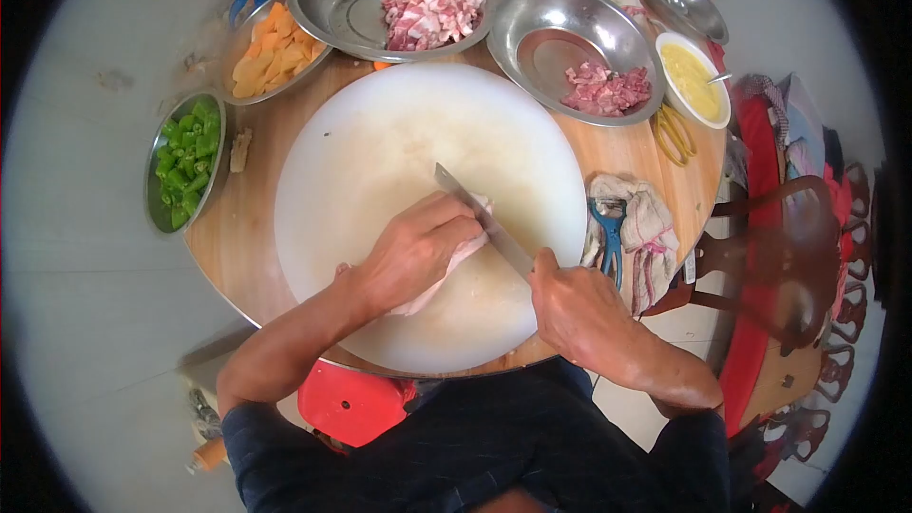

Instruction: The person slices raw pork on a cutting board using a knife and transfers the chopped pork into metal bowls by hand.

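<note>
A round white cutting board (351, 152) lies on the wooden table. On it, my left hand (418, 252) presses down with bent fingers on a pale pink piece of meat (421, 301), which is mostly hidden under the palm. My right hand (587, 315) is wrapped round the handle of a knife (486, 221). The blade slants up and left across the board, right beside my left fingertips and over the far end of the meat. Whether the edge has gone into the meat, I cannot tell.
Behind the board stand steel bowls of diced fatty meat (432, 9) and darker chopped meat (608, 88), plus a white bowl of yellow liquid (692, 81). Orange slices (275, 52) and green peppers (187, 161) are at left. A blue peeler (609, 233) rests on a cloth (648, 228) at right, near scissors (674, 136).
</note>
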Action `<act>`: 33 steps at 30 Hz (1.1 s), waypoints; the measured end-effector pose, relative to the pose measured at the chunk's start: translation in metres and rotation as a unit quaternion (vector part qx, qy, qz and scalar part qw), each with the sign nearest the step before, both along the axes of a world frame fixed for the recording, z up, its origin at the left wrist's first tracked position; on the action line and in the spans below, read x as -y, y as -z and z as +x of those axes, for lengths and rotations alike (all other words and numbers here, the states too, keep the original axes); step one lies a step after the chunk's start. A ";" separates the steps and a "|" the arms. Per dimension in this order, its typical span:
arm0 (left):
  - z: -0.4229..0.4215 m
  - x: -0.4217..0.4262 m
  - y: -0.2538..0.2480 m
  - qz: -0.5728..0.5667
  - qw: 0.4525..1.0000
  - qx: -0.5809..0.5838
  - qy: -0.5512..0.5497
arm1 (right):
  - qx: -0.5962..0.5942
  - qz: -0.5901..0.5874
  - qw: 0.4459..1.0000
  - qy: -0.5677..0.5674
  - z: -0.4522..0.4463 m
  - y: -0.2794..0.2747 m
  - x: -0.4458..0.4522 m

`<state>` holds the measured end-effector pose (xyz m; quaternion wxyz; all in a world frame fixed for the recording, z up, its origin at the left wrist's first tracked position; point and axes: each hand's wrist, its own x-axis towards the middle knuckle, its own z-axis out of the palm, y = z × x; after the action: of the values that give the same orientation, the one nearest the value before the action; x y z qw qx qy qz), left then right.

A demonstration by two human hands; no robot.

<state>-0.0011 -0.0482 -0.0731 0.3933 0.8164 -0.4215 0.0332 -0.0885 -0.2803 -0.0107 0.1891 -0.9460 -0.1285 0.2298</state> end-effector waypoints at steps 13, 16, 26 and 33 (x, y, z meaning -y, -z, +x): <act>-0.004 -0.002 -0.003 0.030 0.999 -0.019 -0.003 | 0.139 0.016 0.989 0.043 0.019 0.024 0.008; 0.001 -0.002 -0.009 0.037 0.998 -0.041 0.006 | 0.148 0.048 0.986 0.065 0.012 0.018 0.013; -0.001 -0.004 -0.005 0.020 0.999 -0.024 0.017 | 0.127 0.088 0.988 0.022 0.003 0.014 -0.001; -0.003 -0.003 0.002 -0.005 1.000 -0.001 0.003 | 0.070 0.083 0.994 0.011 -0.014 0.002 0.011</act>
<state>-0.0038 -0.0453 -0.0747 0.3979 0.8132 -0.4234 0.0334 -0.1023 -0.2915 -0.0129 0.2601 -0.9422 -0.1493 0.1491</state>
